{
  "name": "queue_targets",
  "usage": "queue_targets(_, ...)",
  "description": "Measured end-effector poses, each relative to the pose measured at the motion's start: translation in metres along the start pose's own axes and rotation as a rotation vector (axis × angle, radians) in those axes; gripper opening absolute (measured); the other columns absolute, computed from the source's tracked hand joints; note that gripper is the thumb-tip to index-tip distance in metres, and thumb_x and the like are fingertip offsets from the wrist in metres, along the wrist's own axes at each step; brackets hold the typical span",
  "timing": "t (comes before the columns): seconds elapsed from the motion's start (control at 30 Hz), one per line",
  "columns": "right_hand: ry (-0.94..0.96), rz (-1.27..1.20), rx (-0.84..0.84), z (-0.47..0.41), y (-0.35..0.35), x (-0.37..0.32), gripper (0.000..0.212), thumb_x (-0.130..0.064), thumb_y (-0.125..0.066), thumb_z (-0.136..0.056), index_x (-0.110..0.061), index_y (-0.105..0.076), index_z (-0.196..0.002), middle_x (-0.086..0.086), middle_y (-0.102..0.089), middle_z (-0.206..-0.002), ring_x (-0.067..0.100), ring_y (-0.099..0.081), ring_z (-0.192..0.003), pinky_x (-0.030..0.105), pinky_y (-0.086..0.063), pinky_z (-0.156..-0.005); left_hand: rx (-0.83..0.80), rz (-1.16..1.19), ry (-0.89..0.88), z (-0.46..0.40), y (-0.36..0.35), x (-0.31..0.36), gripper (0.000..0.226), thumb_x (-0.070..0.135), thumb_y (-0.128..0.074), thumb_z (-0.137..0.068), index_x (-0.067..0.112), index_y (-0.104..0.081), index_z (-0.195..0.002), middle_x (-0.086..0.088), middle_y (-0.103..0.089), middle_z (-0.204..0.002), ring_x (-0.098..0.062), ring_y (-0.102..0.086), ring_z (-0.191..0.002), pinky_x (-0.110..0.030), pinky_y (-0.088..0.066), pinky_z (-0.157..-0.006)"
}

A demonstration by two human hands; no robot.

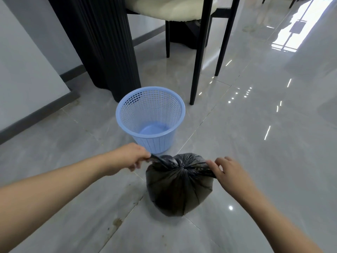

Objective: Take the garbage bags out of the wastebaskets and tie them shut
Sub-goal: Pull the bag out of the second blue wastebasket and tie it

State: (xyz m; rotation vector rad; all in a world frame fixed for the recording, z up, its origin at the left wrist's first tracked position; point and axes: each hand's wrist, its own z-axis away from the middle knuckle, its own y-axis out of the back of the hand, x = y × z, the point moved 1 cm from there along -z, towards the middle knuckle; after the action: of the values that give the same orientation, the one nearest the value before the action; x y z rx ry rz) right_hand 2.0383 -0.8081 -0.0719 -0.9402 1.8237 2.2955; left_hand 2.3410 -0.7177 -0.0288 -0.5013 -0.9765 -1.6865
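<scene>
Black garbage bag (179, 187) was out of the blue wastebasket (150, 117), sitting on the floor (255, 161) just in front of it. Basket looked bare inside. Left hand (130, 157) pinched one bag ear, right hand (228, 172) pinched the other, both grips pulling outward from a gathered knot at the top. Looked like the knot was being cinched; tie nearly done. Other wastebaskets: none in view.

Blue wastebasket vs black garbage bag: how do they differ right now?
The blue wastebasket is rigid mesh, open-topped and empty; the black garbage bag is soft, full and gathered at a knot. The wastebasket stands untouched; the left hand and right hand pinch the bag's ends. Both sit on the floor.
</scene>
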Motion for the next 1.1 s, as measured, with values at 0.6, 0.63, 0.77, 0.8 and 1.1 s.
queue_targets(0.6,-0.326,-0.875,-0.695,-0.008,0.006,-0.006,0.043,-0.043,-0.062,-0.088,-0.020,-0.048,-0.054,-0.004,-0.024,-0.050,0.012,-0.018,-0.044,0.021,-0.017,-0.039,0.061,-0.864,-0.065,0.010,-0.016,0.009,0.017,0.022,-0.048,-0.079,0.024,-0.037,-0.091,0.000,-0.058,-0.081,-0.019,-0.054,-0.071,-0.034,-0.043,-0.059)
queue_targets(0.63,-0.389,-0.988,-0.686,-0.009,0.008,-0.005,0.039,-0.040,-0.061,-0.088,-0.018,-0.051,-0.056,-0.005,-0.022,-0.051,0.011,-0.016,-0.045,0.020,-0.017,-0.038,0.082,-0.984,-0.060,0.012,-0.019,0.009,0.021,0.022,-0.047,-0.079,0.025,-0.039,-0.098,-0.003,-0.061,-0.091,-0.024,-0.057,-0.080,-0.036,-0.045,-0.065)
queue_targets(0.77,-0.603,-1.623,-0.645,-0.008,0.002,-0.016,0.022,-0.025,-0.055,-0.086,-0.011,-0.063,-0.071,-0.009,-0.012,-0.055,0.008,-0.009,-0.046,0.019,-0.008,-0.038,0.297,-1.457,-0.156,0.023,-0.034,0.027,0.025,0.028,-0.045,-0.087,0.016,-0.058,-0.104,-0.008,-0.058,-0.109,-0.029,-0.055,-0.100,-0.034,-0.035,-0.071)
queue_targets(0.8,-0.629,-1.762,-0.613,-0.008,-0.001,-0.022,0.018,-0.021,-0.053,-0.086,-0.010,-0.064,-0.076,-0.009,-0.011,-0.056,0.007,-0.008,-0.047,0.018,-0.007,-0.038,0.319,-1.506,-0.194,0.027,-0.039,0.032,0.024,0.028,-0.046,-0.087,0.016,-0.060,-0.102,-0.007,-0.057,-0.107,-0.028,-0.054,-0.099,-0.034,-0.033,-0.071)
queue_targets(1.1,-0.529,-1.789,-0.335,-0.006,-0.022,-0.060,0.017,-0.013,-0.043,-0.097,-0.012,-0.059,-0.101,0.010,-0.071,-0.102,0.005,-0.026,-0.032,0.015,-0.020,-0.028,0.279,-1.240,-0.728,0.047,-0.060,0.064,0.021,0.031,-0.040,-0.088,0.020,-0.055,-0.080,0.002,-0.045,-0.103,-0.021,-0.040,-0.088,-0.037,-0.036,-0.080)
